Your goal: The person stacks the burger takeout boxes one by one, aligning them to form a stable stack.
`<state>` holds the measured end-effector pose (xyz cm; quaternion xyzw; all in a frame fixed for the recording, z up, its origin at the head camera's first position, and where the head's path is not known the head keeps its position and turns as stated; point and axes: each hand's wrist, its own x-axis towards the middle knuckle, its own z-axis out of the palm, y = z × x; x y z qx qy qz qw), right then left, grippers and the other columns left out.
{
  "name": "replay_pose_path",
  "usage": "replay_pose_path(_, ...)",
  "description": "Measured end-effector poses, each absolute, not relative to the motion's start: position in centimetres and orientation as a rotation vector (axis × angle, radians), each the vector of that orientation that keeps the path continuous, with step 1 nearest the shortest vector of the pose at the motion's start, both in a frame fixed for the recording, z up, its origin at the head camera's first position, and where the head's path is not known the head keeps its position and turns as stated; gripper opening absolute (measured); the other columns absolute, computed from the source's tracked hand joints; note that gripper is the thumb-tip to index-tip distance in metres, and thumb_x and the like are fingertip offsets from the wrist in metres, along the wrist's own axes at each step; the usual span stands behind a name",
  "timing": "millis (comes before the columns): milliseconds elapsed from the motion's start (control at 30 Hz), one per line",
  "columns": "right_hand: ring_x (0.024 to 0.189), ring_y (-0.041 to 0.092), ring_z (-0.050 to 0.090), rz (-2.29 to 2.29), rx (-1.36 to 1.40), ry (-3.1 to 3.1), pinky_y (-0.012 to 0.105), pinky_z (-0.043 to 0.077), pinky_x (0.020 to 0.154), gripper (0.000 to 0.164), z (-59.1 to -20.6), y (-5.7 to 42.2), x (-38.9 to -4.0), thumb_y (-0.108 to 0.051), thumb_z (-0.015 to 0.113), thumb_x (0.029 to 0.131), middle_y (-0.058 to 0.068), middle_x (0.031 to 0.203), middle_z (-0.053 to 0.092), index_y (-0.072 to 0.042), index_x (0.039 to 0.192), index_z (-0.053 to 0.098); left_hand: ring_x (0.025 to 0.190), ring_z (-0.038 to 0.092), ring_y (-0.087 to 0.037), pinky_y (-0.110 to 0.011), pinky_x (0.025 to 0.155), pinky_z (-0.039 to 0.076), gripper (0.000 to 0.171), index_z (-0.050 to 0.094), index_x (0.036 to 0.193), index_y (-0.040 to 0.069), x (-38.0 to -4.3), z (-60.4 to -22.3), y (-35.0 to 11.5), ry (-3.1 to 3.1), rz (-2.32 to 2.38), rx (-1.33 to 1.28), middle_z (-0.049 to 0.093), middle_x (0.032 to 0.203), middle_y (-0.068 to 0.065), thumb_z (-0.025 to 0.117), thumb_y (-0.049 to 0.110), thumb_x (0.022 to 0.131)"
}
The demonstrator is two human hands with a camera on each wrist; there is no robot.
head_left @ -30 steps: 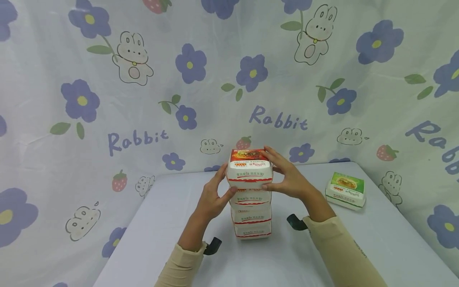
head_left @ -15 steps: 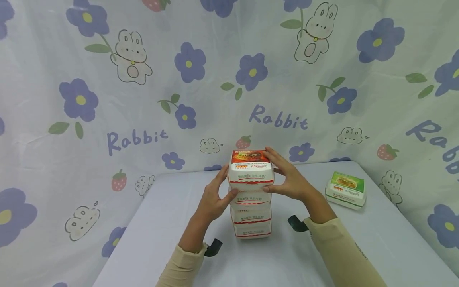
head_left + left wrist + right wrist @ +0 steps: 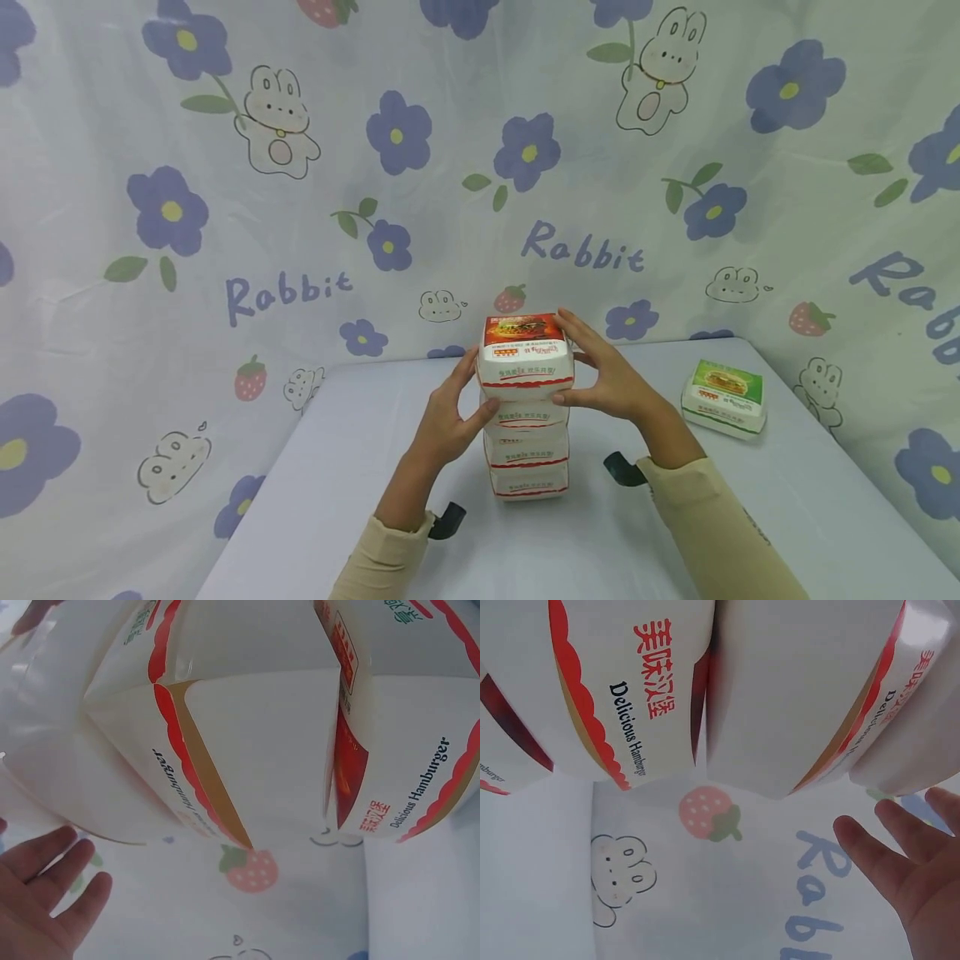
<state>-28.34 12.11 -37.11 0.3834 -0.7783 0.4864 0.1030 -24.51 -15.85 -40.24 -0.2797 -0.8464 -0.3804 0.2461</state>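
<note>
A hamburger box with a red burger picture (image 3: 525, 367) tops an upright stack of white burger boxes (image 3: 528, 458). My left hand (image 3: 442, 421) holds the top box at its left side, thumb at the lower front edge. On the opposite side my right hand (image 3: 611, 379) grips the same box, thumb in front and fingers along the upper right side. In the left wrist view the stack's printed sides (image 3: 262, 750) fill the top, with my left fingers spread at the lower left. The right wrist view has box sides (image 3: 645, 697) above and my right fingers at the lower right.
A hamburger box with a green top (image 3: 722, 396) lies apart on the right of the white table (image 3: 360, 433). Behind the table hangs a curtain (image 3: 465, 167) printed with rabbits and flowers. Dark curved pieces (image 3: 447, 521) stick out at both wrists.
Both hands and the top box have shifted very slightly right and down. The lower boxes and the green-topped box stay where they were.
</note>
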Motion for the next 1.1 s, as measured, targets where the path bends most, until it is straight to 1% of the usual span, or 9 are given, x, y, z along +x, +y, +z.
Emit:
replay_pose_path(133, 0.146, 0.022, 0.014, 1.45, 1.124, -2.304, 0.055, 0.038, 0.104, 0.109, -37.2, 12.0, -28.3, -0.029, 0.087, 0.072, -0.011, 0.162, 0.008, -0.027, 0.157, 0.02, 0.137, 0.038, -0.026, -0.063, 0.104, 0.032, 0.075, 0.022, 0.156, 0.027, -24.5, -40.3, -16.0, -2.311, -1.039, -0.753, 0.042, 0.149, 0.0, 0.06, 0.046, 0.093)
replay_pose_path(200, 0.146, 0.021, 0.014, 1.452, 1.112, -2.308, 0.055, 0.038, 0.104, 0.11, -37.3, 12.0, -28.4, -0.03, 0.087, 0.072, -0.012, 0.162, 0.008, -0.029, 0.157, 0.017, 0.137, 0.038, -0.026, -0.063, 0.104, 0.032, 0.076, 0.024, 0.156, 0.025, -24.5, -40.4, -16.0, -2.314, -1.039, -0.74, 0.045, 0.148, -0.002, 0.06, 0.046, 0.093)
replay_pose_path(267, 0.146, 0.024, 0.015, 1.459, 1.1, -2.314, 0.055, 0.037, 0.104, 0.111, -37.3, 12.0, -28.4, -0.027, 0.087, 0.072, -0.006, 0.162, 0.008, -0.028, 0.157, 0.015, 0.136, 0.039, -0.027, -0.065, 0.103, 0.031, 0.076, 0.025, 0.155, 0.021, -24.5, -40.4, -16.0, -2.312, -1.041, -0.73, 0.046, 0.146, -0.003, 0.06, 0.047, 0.093)
replay_pose_path(467, 0.143, 0.03, 0.024, 1.48, 1.094, -2.32, 0.054, 0.036, 0.105, 0.113, -37.2, 12.1, -28.4, -0.018, 0.086, 0.072, 0.0, 0.162, 0.009, -0.026, 0.157, 0.012, 0.137, 0.039, -0.026, -0.066, 0.103, 0.031, 0.076, 0.022, 0.156, 0.027, -24.4, -40.5, -16.0, -2.305, -1.057, -0.722, 0.046, 0.147, -0.001, 0.059, 0.048, 0.093)
replay_pose_path(533, 0.143, 0.028, 0.026, 1.479, 1.106, -2.304, 0.053, 0.037, 0.105, 0.112, -37.2, 12.1, -28.4, -0.023, 0.086, 0.073, -0.004, 0.162, 0.01, -0.033, 0.157, 0.012, 0.137, 0.039, -0.025, -0.065, 0.103, 0.03, 0.076, 0.022, 0.156, 0.028, -24.3, -40.6, -16.0, -2.308, -1.062, -0.719, 0.046, 0.147, 0.0, 0.059, 0.048, 0.093)
replay_pose_path(633, 0.143, 0.028, 0.027, 1.473, 1.116, -2.288, 0.053, 0.037, 0.105, 0.111, -37.2, 12.2, -28.4, -0.027, 0.086, 0.074, -0.005, 0.162, 0.011, -0.035, 0.156, 0.012, 0.137, 0.039, -0.026, -0.065, 0.104, 0.03, 0.077, 0.022, 0.156, 0.028, -24.3, -40.5, -16.0, -2.31, -1.067, -0.715, 0.046, 0.147, 0.0, 0.06, 0.047, 0.092)
replay_pose_path(867, 0.141, 0.034, 0.029, 1.485, 1.073, -2.279, 0.055, 0.038, 0.104, 0.108, -38.2, 13.2, -28.4, -0.032, 0.084, 0.075, -0.003, 0.162, 0.011, -0.035, 0.156, 0.013, 0.137, 0.038, -0.027, -0.067, 0.101, 0.032, 0.078, 0.025, 0.155, 0.028, -24.4, -40.8, -16.2, -2.247, -1.057, -0.743, 0.048, 0.145, -0.003, 0.063, 0.045, 0.089)
replay_pose_path(1033, 0.139, 0.033, 0.034, 1.468, 1.021, -2.271, 0.056, 0.04, 0.101, 0.096, -39.8, 14.8, -28.5, -0.046, 0.075, 0.081, 0.002, 0.161, 0.019, -0.033, 0.156, 0.017, 0.133, 0.044, -0.026, -0.064, 0.1, 0.037, 0.075, 0.032, 0.153, 0.023, -24.4, -41.2, -16.3, -2.159, -1.02, -0.739, 0.054, 0.14, -0.004, 0.065, 0.045, 0.089)
replay_pose_path(1100, 0.137, 0.035, 0.037, 1.444, 0.997, -2.27, 0.057, 0.041, 0.1, 0.091, -40.6, 15.6, -28.4, -0.049, 0.07, 0.084, 0.004, 0.16, 0.022, -0.03, 0.156, 0.019, 0.131, 0.046, -0.028, -0.064, 0.098, 0.038, 0.075, 0.035, 0.152, 0.021, -24.3, -41.3, -16.3, -2.126, -1.013, -0.75, 0.055, 0.138, -0.006, 0.066, 0.043, 0.088)
